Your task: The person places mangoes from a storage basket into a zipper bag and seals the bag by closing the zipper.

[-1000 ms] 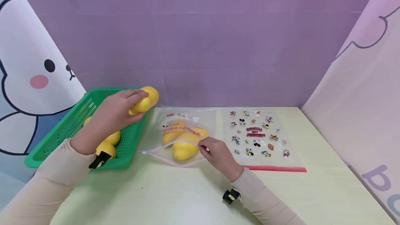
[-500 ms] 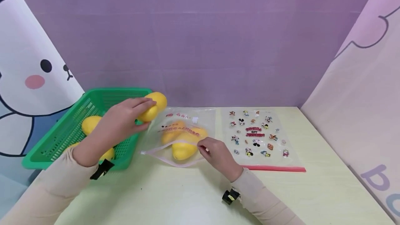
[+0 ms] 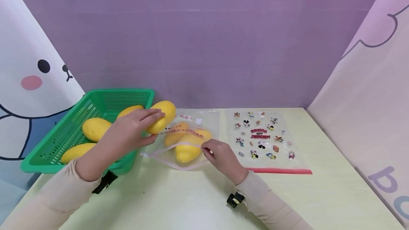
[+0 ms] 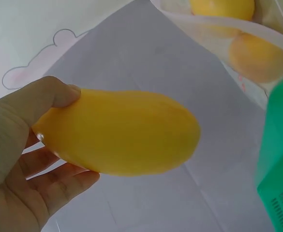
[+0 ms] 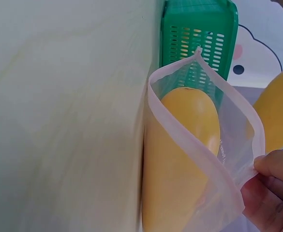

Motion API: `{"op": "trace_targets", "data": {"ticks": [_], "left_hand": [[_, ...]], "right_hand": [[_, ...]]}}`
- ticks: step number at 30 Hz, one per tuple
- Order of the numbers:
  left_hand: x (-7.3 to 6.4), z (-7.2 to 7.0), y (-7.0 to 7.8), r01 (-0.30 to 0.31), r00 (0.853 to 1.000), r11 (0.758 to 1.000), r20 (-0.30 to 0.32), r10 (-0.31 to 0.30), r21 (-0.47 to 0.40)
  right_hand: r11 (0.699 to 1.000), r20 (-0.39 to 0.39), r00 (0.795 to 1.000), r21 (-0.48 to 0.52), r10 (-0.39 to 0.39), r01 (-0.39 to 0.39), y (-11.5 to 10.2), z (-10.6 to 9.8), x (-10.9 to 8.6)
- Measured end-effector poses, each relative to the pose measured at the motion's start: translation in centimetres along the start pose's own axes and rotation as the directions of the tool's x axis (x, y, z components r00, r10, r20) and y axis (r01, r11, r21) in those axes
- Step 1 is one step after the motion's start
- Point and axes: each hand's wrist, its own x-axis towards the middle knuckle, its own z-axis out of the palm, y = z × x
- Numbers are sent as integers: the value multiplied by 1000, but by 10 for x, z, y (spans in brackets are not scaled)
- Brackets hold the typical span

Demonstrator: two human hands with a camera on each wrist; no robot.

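Note:
My left hand (image 3: 131, 130) grips a yellow mango (image 4: 131, 133) between thumb and fingers, above the right rim of the green basket and the left part of a clear zip bag. That zip bag (image 5: 228, 179) lies on the table with its mouth gaping toward me, and mangoes (image 3: 187, 152) are inside it. At the right corner of the mouth, my right hand (image 3: 225, 160) pinches the upper edge of the bag, as the right wrist view (image 5: 274, 186) also shows. Several more mangoes (image 3: 96, 129) lie in the green basket (image 3: 35, 166), partly hidden by my left arm.
To the right a second clear bag (image 3: 234, 152), printed with cartoon figures and edged with a red zip strip (image 3: 281, 170), lies flat on the pale table (image 3: 191, 201). A purple backdrop (image 3: 204, 45) stands behind, with printed panels on both sides.
My left hand has carried its mango right and down, from over the basket toward the bag. More mangoes in the basket have come into sight. My right hand stays at the bag's edge.

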Motion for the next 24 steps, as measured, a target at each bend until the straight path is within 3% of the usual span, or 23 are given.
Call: {"op": "trace_targets", "data": {"ticks": [7, 24], "left_hand": [[1, 3, 8, -91, 995, 996, -49, 91, -13], [-10, 10, 41, -195, 979, 980, -74, 191, -49]], "right_hand": [[1000, -4, 1000, 5, -1, 1, 0, -1, 1], [1000, -3, 1000, -1, -4, 4, 0, 0, 0]]}}
